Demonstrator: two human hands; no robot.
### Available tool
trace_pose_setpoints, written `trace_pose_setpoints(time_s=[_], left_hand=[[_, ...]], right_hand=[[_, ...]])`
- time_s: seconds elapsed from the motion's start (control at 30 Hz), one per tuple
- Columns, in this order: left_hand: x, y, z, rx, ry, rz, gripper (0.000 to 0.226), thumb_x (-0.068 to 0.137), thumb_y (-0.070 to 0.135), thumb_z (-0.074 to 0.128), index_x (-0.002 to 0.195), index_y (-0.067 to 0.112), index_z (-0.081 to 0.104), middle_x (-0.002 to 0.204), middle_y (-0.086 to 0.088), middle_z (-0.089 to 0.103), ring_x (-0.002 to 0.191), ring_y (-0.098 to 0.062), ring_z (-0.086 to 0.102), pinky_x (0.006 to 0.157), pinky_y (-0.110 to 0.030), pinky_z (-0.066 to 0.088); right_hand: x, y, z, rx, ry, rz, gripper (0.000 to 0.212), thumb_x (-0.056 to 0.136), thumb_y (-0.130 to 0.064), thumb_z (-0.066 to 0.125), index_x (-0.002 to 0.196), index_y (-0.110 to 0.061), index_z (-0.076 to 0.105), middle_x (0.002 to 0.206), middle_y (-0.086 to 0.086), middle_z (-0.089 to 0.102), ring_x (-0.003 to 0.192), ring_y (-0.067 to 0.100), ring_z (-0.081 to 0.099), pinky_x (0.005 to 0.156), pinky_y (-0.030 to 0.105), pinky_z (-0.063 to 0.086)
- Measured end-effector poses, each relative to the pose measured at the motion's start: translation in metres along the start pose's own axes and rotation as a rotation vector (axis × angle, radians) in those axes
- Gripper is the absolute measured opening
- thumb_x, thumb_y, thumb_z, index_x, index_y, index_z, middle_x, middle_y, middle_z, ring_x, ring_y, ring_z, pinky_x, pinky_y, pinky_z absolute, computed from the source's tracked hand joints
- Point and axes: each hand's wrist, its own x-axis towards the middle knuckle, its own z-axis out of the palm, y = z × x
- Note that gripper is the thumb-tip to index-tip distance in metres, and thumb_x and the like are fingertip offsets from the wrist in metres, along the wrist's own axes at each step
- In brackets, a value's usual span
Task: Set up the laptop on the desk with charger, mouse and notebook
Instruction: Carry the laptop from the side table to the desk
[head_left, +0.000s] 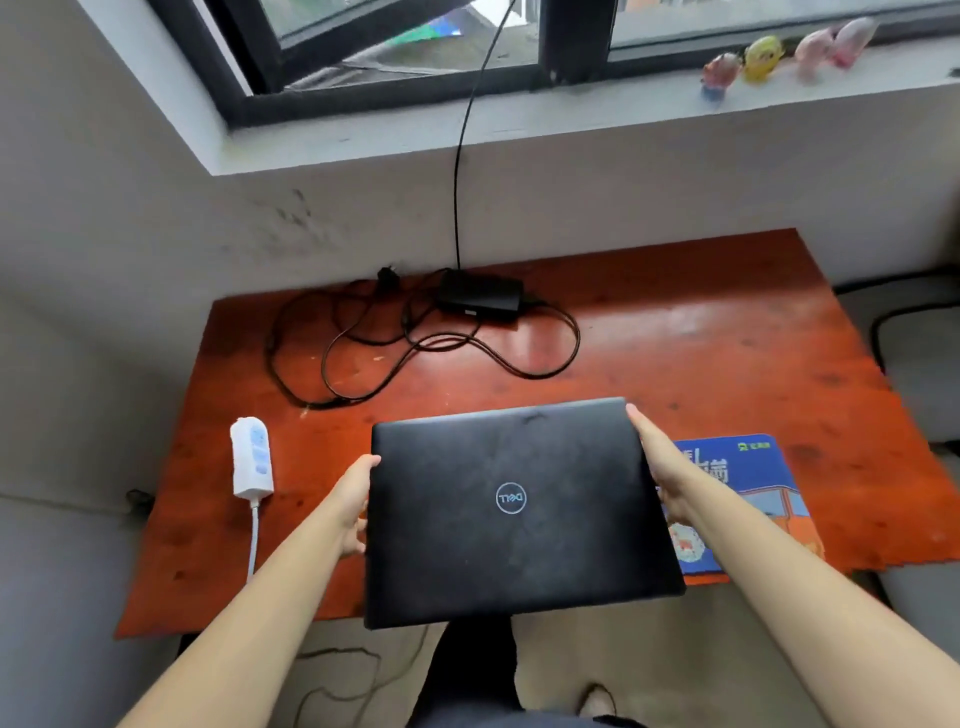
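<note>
A closed black laptop (514, 509) with a round logo on its lid is held flat above the near edge of the reddish-brown desk (675, 353). My left hand (356, 506) grips its left side and my right hand (662, 467) grips its right side. The black charger brick (480, 296) lies at the back of the desk with its cables (363, 358) tangled to the left and front. A blue mouse pad (753, 493) lies at the desk's right front, partly hidden by the laptop and my right arm. No mouse or notebook shows.
A white power strip (252, 457) sits at the desk's left front, its cord hanging over the edge. A black cable (460, 171) runs up the wall to the window. Small toy figures (763, 57) stand on the sill. A grey wall stands behind.
</note>
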Motion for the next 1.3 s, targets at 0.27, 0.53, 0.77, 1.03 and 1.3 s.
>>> trace_pose_setpoints(time_s=[0.27,0.53,0.77,1.03,1.3], left_hand=[[0.075,0.070,0.010,0.052,0.001,0.022,0.057,0.094,0.048,0.045,0.144,0.020,0.047,0.145,-0.003,0.050,0.125,-0.027,0.050,0.095,-0.041,0.041],[0.101,0.069,0.024,0.082,0.031,0.062,0.052,0.096,0.042,0.040,0.143,0.021,0.046,0.147,-0.002,0.047,0.125,-0.025,0.045,0.093,-0.039,0.035],[0.093,0.059,0.033,0.024,0.110,0.038,0.061,0.096,0.046,0.038,0.150,0.019,0.037,0.156,-0.003,0.038,0.140,-0.029,0.037,0.105,-0.045,0.033],[0.080,0.042,0.046,-0.064,0.175,0.044,0.080,0.095,0.063,0.039,0.157,0.016,0.023,0.163,-0.003,0.027,0.148,-0.030,0.028,0.118,-0.053,0.024],[0.071,0.033,0.053,-0.047,0.181,0.113,0.078,0.096,0.067,0.037,0.158,0.021,0.021,0.163,-0.002,0.026,0.148,-0.030,0.026,0.117,-0.056,0.023]], right_hand=[[0.058,-0.036,0.031,0.025,0.152,0.081,0.110,0.057,-0.094,0.055,0.144,-0.026,0.054,0.145,0.001,0.057,0.130,0.028,0.054,0.115,0.049,0.039],[0.079,-0.046,0.036,-0.016,0.225,0.098,0.105,0.068,-0.089,0.051,0.150,-0.025,0.046,0.155,0.000,0.046,0.142,0.028,0.042,0.121,0.051,0.029],[0.081,-0.049,0.038,-0.007,0.217,0.056,0.110,0.067,-0.090,0.049,0.154,-0.024,0.038,0.160,-0.002,0.039,0.146,0.027,0.036,0.121,0.050,0.028],[0.078,-0.041,0.033,0.016,0.221,0.012,0.106,0.067,-0.090,0.050,0.151,-0.026,0.043,0.155,-0.002,0.045,0.141,0.027,0.042,0.117,0.050,0.033],[0.071,-0.034,0.027,0.001,0.192,-0.071,0.100,0.072,-0.087,0.048,0.153,-0.030,0.039,0.155,-0.006,0.045,0.142,0.026,0.042,0.118,0.055,0.032]])
